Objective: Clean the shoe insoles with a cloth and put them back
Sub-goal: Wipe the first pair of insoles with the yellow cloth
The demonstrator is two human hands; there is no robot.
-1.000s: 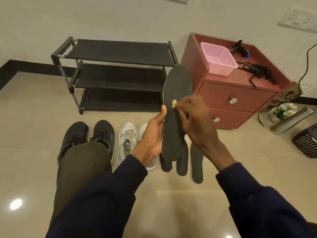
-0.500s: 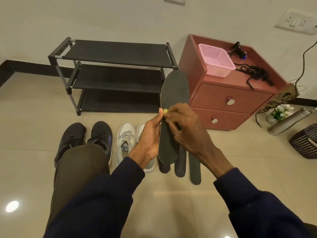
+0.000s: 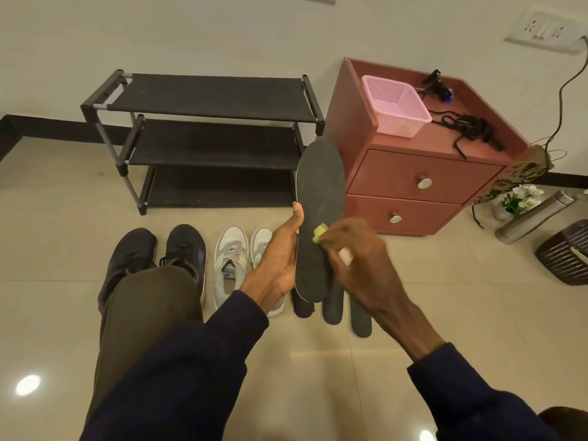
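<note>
Cloth (image 3: pixel 319 233) sliding nearer along insole (image 3: pixel 321 179) since half-second back. Right hand (image 3: pixel 356 259) grip pinching cloth, rubbing insole mid-face. Left hand (image 3: pixel 280 259) grip clasping insole's left edge, holding it upright over floor (image 3: pixel 63 249). Wiping step underway; next probably calling for strokes toward heel. Other insoles (image 3: pixel 332 310) lying on tiled floor right of white shoes (image 3: pixel 230 259); shoe rack (image 3: pixel 206 141) standing far, against wall.

A glossy beige tiled floor (image 3: pixel 63 249) carries a black three-tier shoe rack (image 3: pixel 206 141) and a red two-drawer cabinet (image 3: pixel 413 186), both against the wall. In front stand black shoes (image 3: pixel 184 249) and white sneakers (image 3: pixel 230 265), with three dark insoles (image 3: pixel 361 323) lying side by side. A steel bottle (image 3: pixel 534 218) lies near a dark basket (image 3: pixel 566 253).
</note>
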